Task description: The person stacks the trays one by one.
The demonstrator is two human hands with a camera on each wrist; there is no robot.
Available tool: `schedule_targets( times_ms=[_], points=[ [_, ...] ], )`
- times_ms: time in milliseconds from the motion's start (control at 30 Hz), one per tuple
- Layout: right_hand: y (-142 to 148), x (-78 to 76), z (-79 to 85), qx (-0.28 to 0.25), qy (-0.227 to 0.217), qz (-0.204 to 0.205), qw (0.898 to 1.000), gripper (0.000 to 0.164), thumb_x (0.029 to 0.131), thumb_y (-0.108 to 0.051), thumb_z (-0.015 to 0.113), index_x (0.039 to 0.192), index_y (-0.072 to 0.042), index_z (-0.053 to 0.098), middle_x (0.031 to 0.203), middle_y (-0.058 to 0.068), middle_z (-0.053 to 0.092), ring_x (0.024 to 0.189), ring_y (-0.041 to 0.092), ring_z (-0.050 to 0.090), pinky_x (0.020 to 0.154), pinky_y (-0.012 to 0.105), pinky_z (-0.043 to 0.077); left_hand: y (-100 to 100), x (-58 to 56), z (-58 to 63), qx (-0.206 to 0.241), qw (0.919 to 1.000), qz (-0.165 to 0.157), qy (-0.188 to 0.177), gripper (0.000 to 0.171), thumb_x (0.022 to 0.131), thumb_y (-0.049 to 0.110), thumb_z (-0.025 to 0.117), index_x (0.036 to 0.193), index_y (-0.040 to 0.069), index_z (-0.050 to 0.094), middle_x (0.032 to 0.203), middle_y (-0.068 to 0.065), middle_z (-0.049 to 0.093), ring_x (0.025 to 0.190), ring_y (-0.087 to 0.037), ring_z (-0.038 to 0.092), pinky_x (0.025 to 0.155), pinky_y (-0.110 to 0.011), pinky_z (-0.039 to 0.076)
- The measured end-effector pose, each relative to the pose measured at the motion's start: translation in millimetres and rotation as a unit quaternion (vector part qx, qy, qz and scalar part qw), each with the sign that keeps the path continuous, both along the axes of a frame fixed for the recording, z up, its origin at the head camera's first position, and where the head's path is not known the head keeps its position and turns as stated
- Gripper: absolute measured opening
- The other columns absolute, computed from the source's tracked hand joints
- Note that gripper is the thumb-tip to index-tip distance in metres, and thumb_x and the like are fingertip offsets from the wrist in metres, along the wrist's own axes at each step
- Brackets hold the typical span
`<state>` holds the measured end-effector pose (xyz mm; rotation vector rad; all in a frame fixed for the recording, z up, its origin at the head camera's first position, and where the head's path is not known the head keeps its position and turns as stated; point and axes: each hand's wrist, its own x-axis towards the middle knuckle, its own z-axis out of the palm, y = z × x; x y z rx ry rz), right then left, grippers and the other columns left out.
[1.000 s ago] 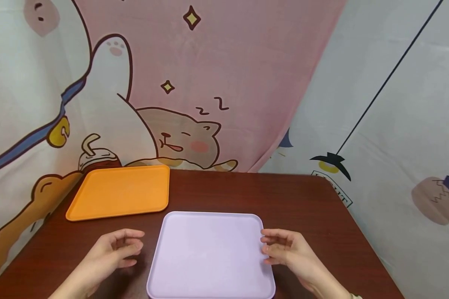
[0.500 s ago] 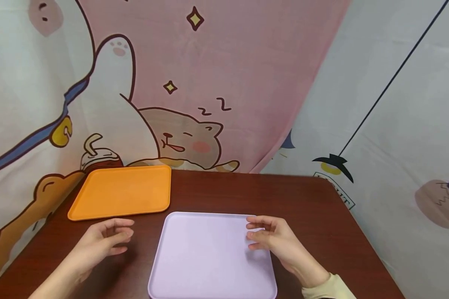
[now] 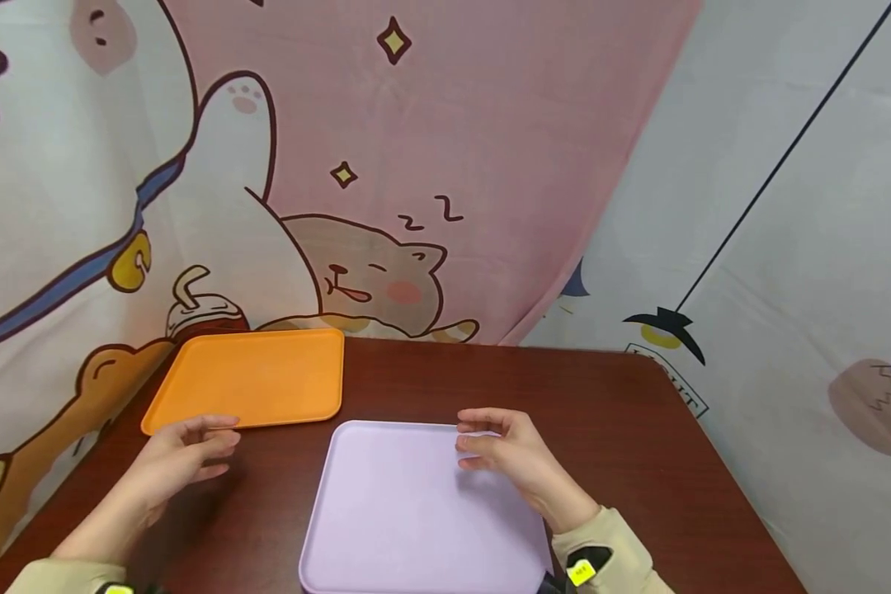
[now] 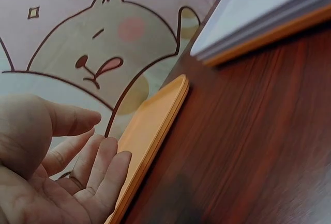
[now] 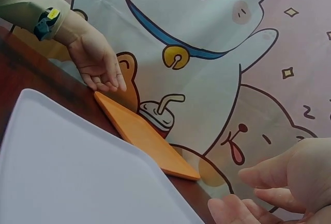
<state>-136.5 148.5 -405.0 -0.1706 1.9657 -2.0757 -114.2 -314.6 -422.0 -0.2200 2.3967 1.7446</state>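
Note:
An orange tray (image 3: 248, 375) lies flat at the back left of the table. In front of it, a lavender tray (image 3: 416, 511) lies at the middle; the left wrist view shows it as the top of a stack (image 4: 269, 25) with an orange layer at the bottom. My left hand (image 3: 181, 458) hovers by the orange tray's front edge, fingers loosely bent and holding nothing. Above the far right part of the lavender tray hangs my right hand (image 3: 508, 458), also holding nothing, its shadow falling on the tray. From these views I cannot tell whether my left fingertips touch the orange tray.
The dark red-brown wooden table (image 3: 609, 429) carries both trays. A cloth with cartoon animals (image 3: 445, 124) hangs behind and at both sides. Each sleeve (image 3: 609, 553) bears a dark wrist strap with a yellow label.
Both hands have moved forward and to the left. The right has passed from the lavender tray's right edge to above its far part; the left has neared the orange tray. Both trays stay put.

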Motion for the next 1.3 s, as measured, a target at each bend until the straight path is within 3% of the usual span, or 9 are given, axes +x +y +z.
schedule_targets(
  times_ms=[167, 467, 767, 933, 1067, 1200, 1300],
  points=[
    [-17, -12.0, -3.2, -0.007, -0.005, -0.009, 1.000, 0.043, 0.090, 0.009, 0.074, 0.131, 0.015, 0.063, 0.118, 0.028, 0.063, 0.090, 0.024, 0.071, 0.081, 0.046, 0.064, -11, -11.6, -2.4, -0.034, 0.9993, 0.012, 0.012, 0.054, 0.108, 0.021, 0.064, 0.148, -0.012, 0.049, 0.135, -0.028, 0.060, 0.122, -0.039, 0.064, 0.087, -0.040, 0.063],
    [-50, -30.7, -15.3, -0.017, -0.011, 0.000, 1.000, 0.040, 0.090, 0.010, 0.074, 0.129, 0.014, 0.064, 0.114, 0.025, 0.065, 0.090, 0.023, 0.071, 0.082, 0.045, 0.064, -28, -30.1, -4.9, -0.082, 0.9955, 0.041, 0.025, 0.056, 0.108, 0.025, 0.063, 0.149, -0.011, 0.049, 0.136, -0.030, 0.059, 0.113, -0.031, 0.067, 0.083, -0.035, 0.063],
    [-90, -50.1, -19.9, -0.025, -0.025, 0.003, 0.999, 0.040, 0.091, 0.011, 0.072, 0.129, 0.015, 0.063, 0.115, 0.029, 0.065, 0.092, 0.027, 0.072, 0.084, 0.048, 0.063, -43, -45.8, -3.1, -0.097, 0.9915, 0.077, 0.038, 0.054, 0.108, 0.023, 0.063, 0.149, -0.010, 0.050, 0.141, -0.032, 0.055, 0.113, -0.034, 0.066, 0.078, -0.026, 0.062],
    [-111, -60.7, -21.5, -0.019, -0.029, 0.003, 0.999, 0.039, 0.091, 0.010, 0.073, 0.129, 0.016, 0.064, 0.113, 0.027, 0.067, 0.098, 0.035, 0.073, 0.087, 0.049, 0.062, -56, -57.0, -2.8, -0.125, 0.9854, 0.104, 0.051, 0.052, 0.107, 0.020, 0.063, 0.148, -0.011, 0.052, 0.144, -0.033, 0.054, 0.114, -0.038, 0.066, 0.075, -0.024, 0.061],
    [-127, -70.1, -24.9, -0.013, -0.036, 0.000, 0.999, 0.039, 0.090, 0.011, 0.073, 0.128, 0.016, 0.064, 0.104, 0.020, 0.070, 0.103, 0.042, 0.073, 0.087, 0.047, 0.062, -70, -63.6, -4.2, -0.147, 0.9788, 0.129, 0.061, 0.052, 0.105, 0.019, 0.064, 0.146, -0.011, 0.053, 0.144, -0.034, 0.054, 0.105, -0.034, 0.068, 0.070, -0.022, 0.060],
    [-141, -78.4, -30.0, -0.003, -0.036, -0.003, 0.999, 0.037, 0.091, 0.012, 0.071, 0.127, 0.017, 0.064, 0.101, 0.018, 0.070, 0.102, 0.041, 0.074, 0.085, 0.045, 0.063, -83, -66.2, -8.0, -0.160, 0.9741, 0.149, 0.057, 0.054, 0.104, 0.019, 0.065, 0.147, -0.011, 0.053, 0.145, -0.035, 0.052, 0.096, -0.026, 0.068, 0.066, -0.022, 0.059],
    [-147, -83.4, -34.8, 0.005, -0.034, -0.001, 0.999, 0.035, 0.091, 0.013, 0.070, 0.126, 0.018, 0.063, 0.100, 0.018, 0.070, 0.101, 0.042, 0.074, 0.086, 0.044, 0.063, -90, -67.8, -12.5, -0.175, 0.9703, 0.158, 0.052, 0.054, 0.104, 0.019, 0.065, 0.147, -0.012, 0.052, 0.146, -0.035, 0.051, 0.102, -0.031, 0.065, 0.063, -0.019, 0.055]
  ],
)
